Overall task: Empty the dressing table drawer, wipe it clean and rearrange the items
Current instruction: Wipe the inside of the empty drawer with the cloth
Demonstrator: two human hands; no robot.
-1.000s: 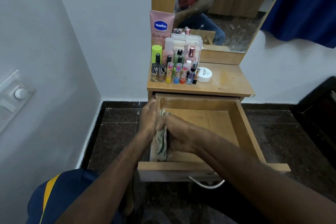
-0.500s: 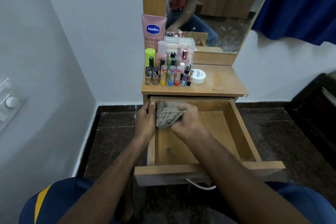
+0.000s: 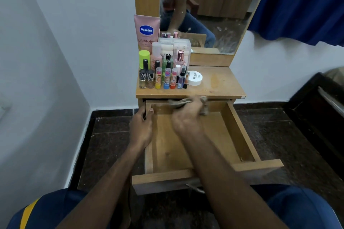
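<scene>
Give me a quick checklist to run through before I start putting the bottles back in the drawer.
1. Drawer pulled fully open: ok.
2. Drawer emptied: ok, only bare wood shows inside.
3. Wiping finished: not ok, the right hand grips the cloth at the back wall.
4. Drawer steadied: ok, the left hand holds its left wall.
5. Drawer floor clean: cannot tell, the picture is blurred and the right forearm covers part of it.
6. Bottles within reach: ok, they stand grouped on the tabletop beside a white jar.
</scene>
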